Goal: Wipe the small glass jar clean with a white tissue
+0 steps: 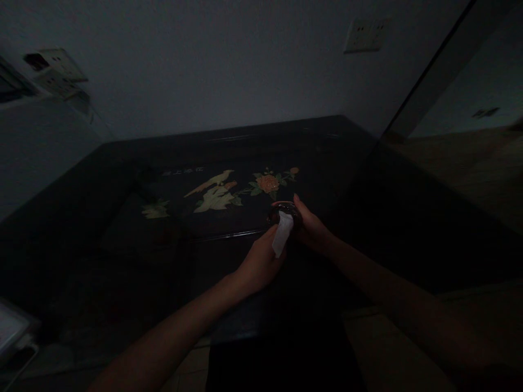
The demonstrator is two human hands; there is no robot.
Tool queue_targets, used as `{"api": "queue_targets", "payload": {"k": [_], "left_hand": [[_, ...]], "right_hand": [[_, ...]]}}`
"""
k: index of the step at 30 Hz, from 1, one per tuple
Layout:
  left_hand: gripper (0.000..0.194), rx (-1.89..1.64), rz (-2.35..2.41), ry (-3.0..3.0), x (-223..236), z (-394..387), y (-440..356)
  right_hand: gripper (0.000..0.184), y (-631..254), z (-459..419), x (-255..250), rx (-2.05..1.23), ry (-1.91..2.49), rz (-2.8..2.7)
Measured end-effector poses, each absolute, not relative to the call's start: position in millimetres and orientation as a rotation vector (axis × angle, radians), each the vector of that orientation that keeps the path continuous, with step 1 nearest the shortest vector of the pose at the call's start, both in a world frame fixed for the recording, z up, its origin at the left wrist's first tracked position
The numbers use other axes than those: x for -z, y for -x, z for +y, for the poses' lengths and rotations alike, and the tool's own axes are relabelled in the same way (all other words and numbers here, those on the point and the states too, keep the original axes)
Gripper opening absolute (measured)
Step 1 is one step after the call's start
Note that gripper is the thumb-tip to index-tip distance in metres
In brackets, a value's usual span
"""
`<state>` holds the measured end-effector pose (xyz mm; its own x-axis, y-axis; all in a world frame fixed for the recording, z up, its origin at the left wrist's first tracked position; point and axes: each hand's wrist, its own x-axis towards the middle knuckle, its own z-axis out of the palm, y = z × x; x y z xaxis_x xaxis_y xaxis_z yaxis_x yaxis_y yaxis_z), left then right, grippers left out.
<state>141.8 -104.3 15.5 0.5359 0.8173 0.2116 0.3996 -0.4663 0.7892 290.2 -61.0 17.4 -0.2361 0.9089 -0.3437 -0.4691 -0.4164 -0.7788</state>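
My right hand (311,227) is wrapped round a dark, shiny round thing (297,213) with a curved rim, perhaps a cup; the dim light hides its exact kind. Against its near side, my left hand (260,262) has its fingers closed on a white tissue (283,234). One end of the tissue lies at the round thing's opening, and the rest hangs down over the left fingers. Both hands meet above the near part of a black glossy table (229,253). The left fingertips are partly hidden behind the tissue.
An inlaid bird (214,182) and an orange flower (267,183) decorate the tabletop. Wall sockets (366,35) are at the upper right, with more sockets (61,64) at the left. A white device (14,329) with a cable stands at the lower left edge.
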Motion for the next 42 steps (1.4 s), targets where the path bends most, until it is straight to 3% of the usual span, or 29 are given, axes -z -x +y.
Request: {"api": "queue_targets", "payload": {"k": [4,11,20,32,42], "left_hand": [[0.038,-0.693,0.973,-2.218,-20.0,-103.2,-140.0],[0.035,-0.175,1.189,-2.859,-24.7,-106.6,-141.5],[0.043,-0.187,1.175,-3.164,-18.1,-95.4,-128.1],[0.039,-0.274,1.094,-2.778,-23.1,-95.9,-132.5],[0.063,-0.716,0.881,-2.097,-15.4,-104.1,-139.3]], "right_hand": [[0.05,-290.2,-61.6,-17.3,-1.808,0.982,-0.67],[0.046,-291.1,-60.6,-16.5,-1.812,0.954,-0.648],[0.046,-290.3,-57.7,-11.6,-1.842,0.902,-0.56],[0.046,-290.9,-59.1,-9.5,-1.836,0.92,-0.614],[0.052,-288.5,-61.0,-19.8,-1.828,1.003,-0.627]]}}
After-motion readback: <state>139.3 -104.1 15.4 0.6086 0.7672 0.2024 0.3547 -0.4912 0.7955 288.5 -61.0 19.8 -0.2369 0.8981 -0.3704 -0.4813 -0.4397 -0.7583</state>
